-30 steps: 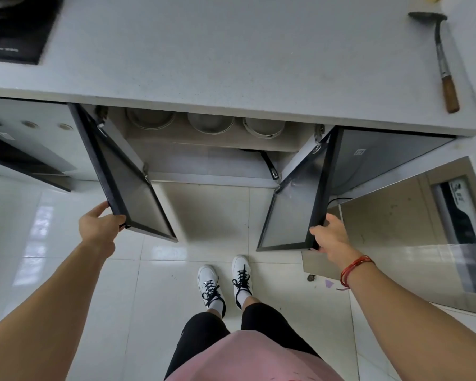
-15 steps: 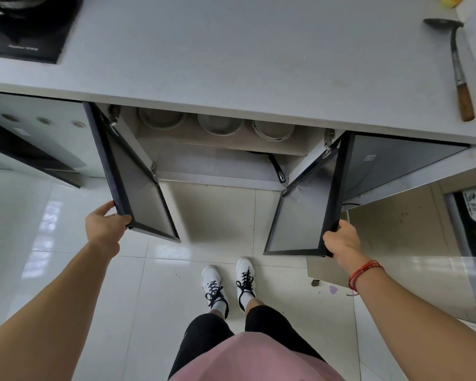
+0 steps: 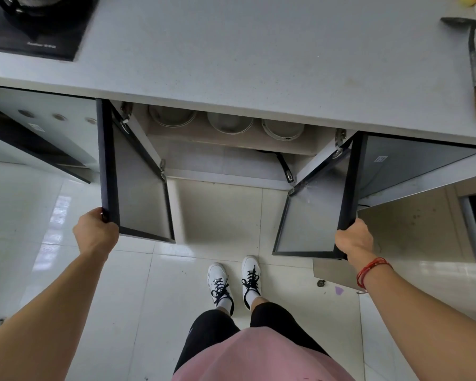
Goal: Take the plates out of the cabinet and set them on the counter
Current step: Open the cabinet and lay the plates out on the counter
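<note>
Left hand (image 3: 95, 233), right hand (image 3: 353, 239) each gripping cabinet door (image 3: 138, 185) edge, doors standing open; next likely reaching for plates (image 3: 230, 125), desk (image 3: 259, 50) bare.

Single head view, steeply downward over counter (image 3: 231, 59) edge, floor (image 3: 149, 284) probably near-vertical below

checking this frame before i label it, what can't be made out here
- Dishes on the upper shelf, head view: only three front rims show; the counter edge hides the rest, so plate or bowl, and how many, is unclear.
- Dark handle on the lower shelf: its body is hidden by the shelf above.
- Stove: cut off by the top-left edge.
- Left hand and right hand: fingertips hidden behind the door edges.
</note>
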A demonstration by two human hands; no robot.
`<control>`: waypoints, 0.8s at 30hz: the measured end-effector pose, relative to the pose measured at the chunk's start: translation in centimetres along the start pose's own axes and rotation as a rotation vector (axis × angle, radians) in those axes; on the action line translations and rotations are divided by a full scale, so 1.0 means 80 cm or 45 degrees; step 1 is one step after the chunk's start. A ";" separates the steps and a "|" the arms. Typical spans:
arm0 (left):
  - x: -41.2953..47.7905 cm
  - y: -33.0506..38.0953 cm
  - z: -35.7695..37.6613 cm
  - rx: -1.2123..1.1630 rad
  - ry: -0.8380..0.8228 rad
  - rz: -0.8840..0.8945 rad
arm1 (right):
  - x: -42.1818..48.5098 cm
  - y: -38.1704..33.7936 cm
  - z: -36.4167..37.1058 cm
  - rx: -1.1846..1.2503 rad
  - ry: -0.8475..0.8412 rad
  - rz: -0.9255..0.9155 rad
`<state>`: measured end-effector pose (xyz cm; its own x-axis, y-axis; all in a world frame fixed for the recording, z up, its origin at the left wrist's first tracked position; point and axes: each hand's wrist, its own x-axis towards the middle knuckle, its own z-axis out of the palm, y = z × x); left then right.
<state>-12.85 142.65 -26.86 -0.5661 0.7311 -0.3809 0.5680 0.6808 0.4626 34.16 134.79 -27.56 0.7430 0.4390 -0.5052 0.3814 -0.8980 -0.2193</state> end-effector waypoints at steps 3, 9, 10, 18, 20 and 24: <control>-0.002 -0.005 -0.005 0.131 0.019 0.067 | -0.002 -0.002 0.000 -0.019 0.009 -0.016; -0.017 -0.010 0.003 0.297 -0.048 0.165 | -0.017 -0.008 -0.007 -0.113 -0.039 -0.028; -0.018 -0.011 0.005 0.329 -0.058 0.192 | -0.020 -0.008 -0.008 -0.123 -0.050 -0.036; -0.024 -0.027 0.008 0.527 -0.124 0.363 | -0.046 -0.004 -0.019 -0.280 -0.086 -0.172; -0.024 -0.026 0.007 0.532 -0.154 0.373 | -0.052 -0.006 -0.020 -0.330 -0.103 -0.215; -0.025 -0.020 0.001 0.519 -0.183 0.373 | -0.057 -0.025 -0.013 -0.343 -0.118 -0.383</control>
<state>-12.58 140.16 -26.89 -0.2772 0.8728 -0.4017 0.8930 0.3883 0.2276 30.58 134.63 -23.98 0.5284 0.6651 -0.5277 0.7135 -0.6848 -0.1485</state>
